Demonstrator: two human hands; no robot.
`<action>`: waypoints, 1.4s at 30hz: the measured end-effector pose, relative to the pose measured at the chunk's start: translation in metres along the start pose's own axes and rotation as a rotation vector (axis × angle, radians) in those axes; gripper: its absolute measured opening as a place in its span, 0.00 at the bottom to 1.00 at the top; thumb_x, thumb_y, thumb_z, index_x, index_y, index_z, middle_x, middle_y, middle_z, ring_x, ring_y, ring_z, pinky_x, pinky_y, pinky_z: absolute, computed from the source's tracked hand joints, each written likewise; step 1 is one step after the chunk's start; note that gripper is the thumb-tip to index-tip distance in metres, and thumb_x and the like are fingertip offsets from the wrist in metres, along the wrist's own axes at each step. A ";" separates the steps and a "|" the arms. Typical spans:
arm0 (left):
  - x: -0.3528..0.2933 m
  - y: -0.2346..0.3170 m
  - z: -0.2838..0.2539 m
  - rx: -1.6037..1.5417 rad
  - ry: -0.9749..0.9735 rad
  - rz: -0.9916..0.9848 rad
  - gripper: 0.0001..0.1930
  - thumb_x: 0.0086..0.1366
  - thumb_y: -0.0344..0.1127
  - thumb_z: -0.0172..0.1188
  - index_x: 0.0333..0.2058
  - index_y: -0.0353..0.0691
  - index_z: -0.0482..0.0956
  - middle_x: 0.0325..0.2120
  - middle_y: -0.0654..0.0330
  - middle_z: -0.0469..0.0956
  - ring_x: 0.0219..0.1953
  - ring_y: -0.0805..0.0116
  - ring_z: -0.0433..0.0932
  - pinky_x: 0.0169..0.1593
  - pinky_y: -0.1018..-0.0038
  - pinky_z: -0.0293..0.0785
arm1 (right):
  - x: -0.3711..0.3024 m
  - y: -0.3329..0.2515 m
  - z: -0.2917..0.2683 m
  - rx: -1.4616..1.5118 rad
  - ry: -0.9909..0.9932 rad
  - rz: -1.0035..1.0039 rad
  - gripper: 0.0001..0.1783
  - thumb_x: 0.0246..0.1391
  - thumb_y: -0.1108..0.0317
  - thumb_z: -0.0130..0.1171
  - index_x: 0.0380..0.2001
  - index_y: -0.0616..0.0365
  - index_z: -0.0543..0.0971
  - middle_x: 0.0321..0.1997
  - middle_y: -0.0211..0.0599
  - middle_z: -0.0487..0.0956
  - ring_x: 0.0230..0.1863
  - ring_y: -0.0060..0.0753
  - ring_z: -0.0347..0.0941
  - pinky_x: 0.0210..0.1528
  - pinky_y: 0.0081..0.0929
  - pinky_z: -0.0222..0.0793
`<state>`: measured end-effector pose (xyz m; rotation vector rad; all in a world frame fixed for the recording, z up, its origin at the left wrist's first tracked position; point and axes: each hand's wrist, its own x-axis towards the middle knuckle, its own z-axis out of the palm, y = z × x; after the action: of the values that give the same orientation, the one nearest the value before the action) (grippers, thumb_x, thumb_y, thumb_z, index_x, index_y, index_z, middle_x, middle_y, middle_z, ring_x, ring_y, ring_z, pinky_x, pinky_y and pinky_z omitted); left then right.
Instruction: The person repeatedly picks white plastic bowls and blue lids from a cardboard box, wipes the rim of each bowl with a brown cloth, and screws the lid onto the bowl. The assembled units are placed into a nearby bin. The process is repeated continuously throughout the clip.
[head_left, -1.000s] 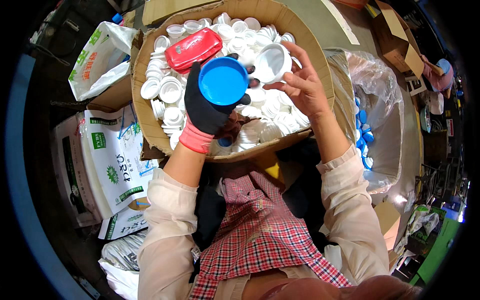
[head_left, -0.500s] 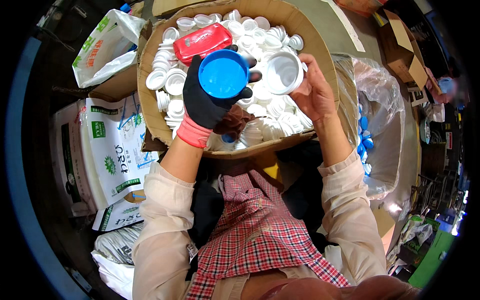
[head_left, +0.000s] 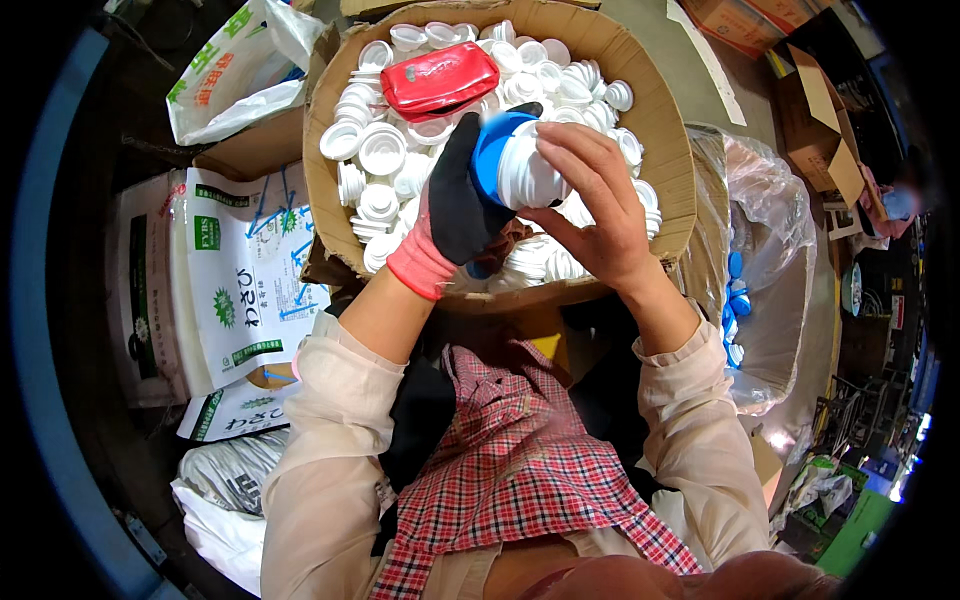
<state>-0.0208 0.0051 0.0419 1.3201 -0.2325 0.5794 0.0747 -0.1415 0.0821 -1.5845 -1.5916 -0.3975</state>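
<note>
My left hand [head_left: 462, 195], in a black and pink glove, is closed around a blue cap [head_left: 490, 160]. Bare, my right hand [head_left: 600, 200] grips a white ribbed plastic insert [head_left: 528, 172] from the right, thumb below and fingers above. The insert meets the open side of the blue cap; how deep it sits inside cannot be seen. Both hands are over a cardboard box [head_left: 672, 130] heaped with white plastic inserts [head_left: 382, 150]. On the heap lies a red zip pouch [head_left: 440, 80], beyond my left hand.
To the right, a box lined with clear plastic [head_left: 775, 270] holds several blue caps [head_left: 738, 300]. A white plastic bag [head_left: 235, 85] stands at the far left. Printed white packaging [head_left: 240, 290] lies on the left, and an opened carton [head_left: 815, 120] is at the far right.
My hands have come together. The white insert, held apart from the blue cap before, now touches it. The cap has turned from facing up to facing right.
</note>
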 end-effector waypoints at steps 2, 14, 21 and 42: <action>-0.002 0.006 0.002 0.180 0.022 0.041 0.20 0.72 0.34 0.43 0.59 0.31 0.63 0.53 0.51 0.72 0.51 0.63 0.74 0.56 0.69 0.70 | -0.002 -0.001 0.005 0.009 0.023 0.035 0.39 0.30 0.80 0.71 0.53 0.60 0.72 0.56 0.47 0.71 0.56 0.52 0.69 0.56 0.39 0.67; -0.003 0.009 -0.003 0.375 0.043 0.121 0.18 0.71 0.31 0.43 0.57 0.33 0.67 0.51 0.51 0.74 0.50 0.64 0.75 0.53 0.70 0.71 | -0.003 -0.001 0.013 -0.016 -0.032 0.023 0.39 0.28 0.84 0.69 0.52 0.59 0.73 0.58 0.45 0.70 0.58 0.51 0.68 0.59 0.40 0.67; -0.007 -0.002 -0.011 0.617 0.050 0.063 0.36 0.51 0.33 0.71 0.57 0.33 0.64 0.49 0.50 0.74 0.49 0.59 0.76 0.53 0.68 0.72 | -0.004 -0.003 0.012 -0.002 -0.044 0.034 0.39 0.28 0.85 0.67 0.52 0.60 0.74 0.57 0.45 0.71 0.58 0.51 0.68 0.59 0.40 0.67; -0.005 -0.019 -0.009 0.684 -0.086 -0.407 0.30 0.58 0.36 0.63 0.58 0.37 0.66 0.47 0.44 0.74 0.50 0.48 0.73 0.53 0.63 0.69 | -0.027 0.041 -0.016 0.721 -0.114 0.857 0.23 0.48 0.66 0.70 0.45 0.65 0.77 0.40 0.35 0.78 0.42 0.26 0.74 0.47 0.25 0.70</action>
<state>-0.0166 0.0097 0.0215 1.9913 0.1873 0.2535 0.1142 -0.1649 0.0584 -1.5250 -0.8272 0.6642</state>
